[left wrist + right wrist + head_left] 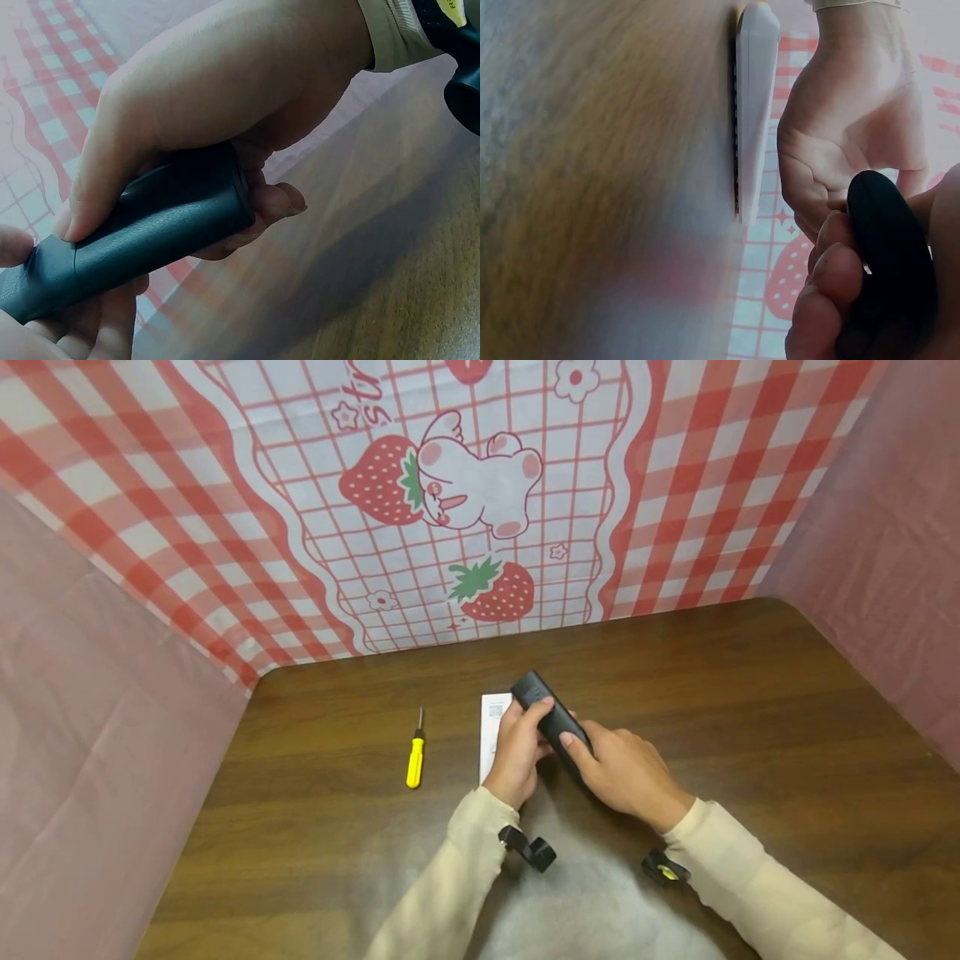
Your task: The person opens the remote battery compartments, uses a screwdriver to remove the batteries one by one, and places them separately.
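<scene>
Pale glare washes the tabletop (600,893), blurred in right-wrist view.

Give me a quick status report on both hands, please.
Left hand, right hand holding black handheld device above table. Yellow screwdriver, white slab lying clear; nothing visibly blocking.

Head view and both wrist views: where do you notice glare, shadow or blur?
Head view: a pale glare patch low in frame on the tabletop; left wrist view: a dark shadow across it, soft sheen on the black object; right wrist view: tabletop blurred at left, patterned cloth clearer.
</scene>
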Action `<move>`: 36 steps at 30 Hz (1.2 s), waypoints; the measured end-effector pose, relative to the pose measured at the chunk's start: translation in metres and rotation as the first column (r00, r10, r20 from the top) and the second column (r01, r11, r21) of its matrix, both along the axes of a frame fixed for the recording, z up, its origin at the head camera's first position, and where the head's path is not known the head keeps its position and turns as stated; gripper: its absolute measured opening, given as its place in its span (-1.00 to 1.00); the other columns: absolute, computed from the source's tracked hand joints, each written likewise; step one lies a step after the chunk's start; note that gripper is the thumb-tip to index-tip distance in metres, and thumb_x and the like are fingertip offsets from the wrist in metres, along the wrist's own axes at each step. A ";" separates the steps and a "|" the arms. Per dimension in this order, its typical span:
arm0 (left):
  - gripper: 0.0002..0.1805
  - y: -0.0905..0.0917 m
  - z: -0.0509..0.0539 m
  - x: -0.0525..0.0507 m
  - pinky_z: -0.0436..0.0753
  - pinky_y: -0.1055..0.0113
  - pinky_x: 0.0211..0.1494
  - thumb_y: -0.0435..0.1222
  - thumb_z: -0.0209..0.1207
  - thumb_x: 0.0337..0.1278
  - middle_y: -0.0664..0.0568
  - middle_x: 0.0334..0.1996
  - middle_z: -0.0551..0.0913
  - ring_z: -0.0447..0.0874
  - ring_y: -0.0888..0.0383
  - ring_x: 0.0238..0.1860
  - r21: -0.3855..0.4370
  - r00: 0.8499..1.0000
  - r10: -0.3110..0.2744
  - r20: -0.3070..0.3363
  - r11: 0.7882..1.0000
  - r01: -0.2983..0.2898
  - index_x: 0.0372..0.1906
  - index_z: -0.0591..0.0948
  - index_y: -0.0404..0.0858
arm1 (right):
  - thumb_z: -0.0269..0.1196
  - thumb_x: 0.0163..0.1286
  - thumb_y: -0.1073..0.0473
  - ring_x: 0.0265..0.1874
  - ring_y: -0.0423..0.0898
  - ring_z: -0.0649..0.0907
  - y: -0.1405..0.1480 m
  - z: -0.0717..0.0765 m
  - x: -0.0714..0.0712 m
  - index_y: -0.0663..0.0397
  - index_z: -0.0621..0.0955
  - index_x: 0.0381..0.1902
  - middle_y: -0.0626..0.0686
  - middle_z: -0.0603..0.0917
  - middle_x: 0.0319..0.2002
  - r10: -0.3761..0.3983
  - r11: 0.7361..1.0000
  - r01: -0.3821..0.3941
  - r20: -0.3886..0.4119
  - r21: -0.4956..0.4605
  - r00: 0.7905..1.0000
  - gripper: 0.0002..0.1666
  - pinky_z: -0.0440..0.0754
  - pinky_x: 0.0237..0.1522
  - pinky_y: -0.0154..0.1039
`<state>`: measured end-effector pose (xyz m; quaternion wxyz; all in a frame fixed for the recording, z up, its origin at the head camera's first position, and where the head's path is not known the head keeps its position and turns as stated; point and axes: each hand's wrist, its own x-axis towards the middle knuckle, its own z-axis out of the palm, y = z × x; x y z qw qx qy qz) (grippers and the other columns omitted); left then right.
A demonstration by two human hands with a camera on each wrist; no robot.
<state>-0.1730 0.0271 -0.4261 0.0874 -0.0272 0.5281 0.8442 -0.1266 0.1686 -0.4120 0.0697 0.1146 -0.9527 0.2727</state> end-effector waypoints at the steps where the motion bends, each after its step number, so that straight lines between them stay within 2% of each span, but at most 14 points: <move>1: -0.79 0.000 0.000 0.000 0.62 0.33 -0.38 -0.27 0.16 0.27 -0.17 -0.33 0.74 0.74 0.13 -0.38 0.001 1.000 0.004 -0.004 1.000 -0.004 -0.05 0.54 -0.25 | 0.05 0.57 -0.13 -0.52 -0.01 0.62 0.000 0.000 0.000 0.25 0.64 0.02 0.11 0.69 -0.39 0.001 1.000 -0.001 -0.002 -0.003 1.000 -0.46 0.53 -0.48 0.04; 9: -0.75 0.003 0.006 -0.004 0.56 0.28 -0.06 -0.24 0.15 0.29 -0.16 -0.36 0.74 0.73 0.08 -0.29 0.005 0.997 0.014 -0.080 1.000 -0.014 -0.04 0.55 -0.30 | 0.09 0.55 -0.10 -0.58 -0.03 0.58 0.000 0.000 -0.002 0.22 0.64 -0.04 0.08 0.64 -0.48 -0.009 0.998 0.006 -0.048 -0.055 0.999 -0.54 0.49 -0.54 -0.02; 15: -0.65 0.005 0.006 -0.004 0.56 0.29 -0.09 -0.08 0.11 0.40 -0.10 -0.38 0.74 0.75 0.07 -0.26 0.075 0.998 -0.004 -0.068 0.997 0.009 0.03 0.53 -0.27 | 0.13 0.53 -0.06 -0.64 -0.08 0.48 -0.001 0.001 -0.002 0.17 0.62 -0.20 -0.01 0.52 -0.60 -0.017 0.995 0.012 -0.046 -0.103 0.999 -0.62 0.41 -0.57 -0.12; 18: -0.60 0.007 0.007 -0.005 0.58 0.26 -0.03 -0.02 0.10 0.42 -0.10 -0.37 0.75 0.76 0.07 -0.22 0.127 0.998 -0.024 -0.056 0.991 0.031 0.04 0.52 -0.28 | 0.12 0.53 -0.06 -0.64 -0.09 0.47 -0.001 0.000 -0.002 0.14 0.61 -0.28 -0.03 0.50 -0.61 -0.016 0.991 0.011 -0.036 -0.136 0.999 -0.62 0.40 -0.57 -0.14; 23: -0.58 0.012 0.010 -0.004 0.63 0.15 0.04 -0.06 0.06 0.48 -0.09 -0.40 0.74 0.76 0.07 -0.25 0.203 0.998 -0.009 -0.056 0.979 0.020 0.06 0.47 -0.37 | 0.10 0.54 -0.12 -0.59 -0.10 0.52 -0.002 -0.001 -0.002 0.13 0.62 -0.25 -0.02 0.58 -0.55 0.011 0.977 -0.008 0.011 -0.214 1.000 -0.57 0.44 -0.51 -0.16; 29: -0.63 0.017 0.015 -0.001 0.64 0.19 -0.03 -0.06 0.05 0.48 -0.06 -0.46 0.71 0.74 0.11 -0.32 0.208 0.998 0.028 -0.054 0.978 -0.016 -0.04 0.48 -0.34 | 0.06 0.57 -0.16 -0.54 -0.09 0.55 -0.003 -0.003 -0.003 0.16 0.63 -0.17 0.01 0.62 -0.48 0.049 0.949 -0.027 0.065 -0.314 0.997 -0.51 0.49 -0.48 -0.15; 36: -0.66 0.016 0.014 0.000 0.63 0.22 -0.06 -0.08 0.05 0.47 -0.07 -0.48 0.69 0.73 0.11 -0.33 0.200 0.999 0.024 -0.048 0.980 -0.014 -0.07 0.48 -0.33 | 0.05 0.58 -0.14 -0.56 -0.09 0.54 -0.004 -0.002 0.000 0.20 0.61 -0.15 0.02 0.61 -0.50 0.049 0.959 -0.027 0.073 -0.281 0.996 -0.51 0.49 -0.49 -0.15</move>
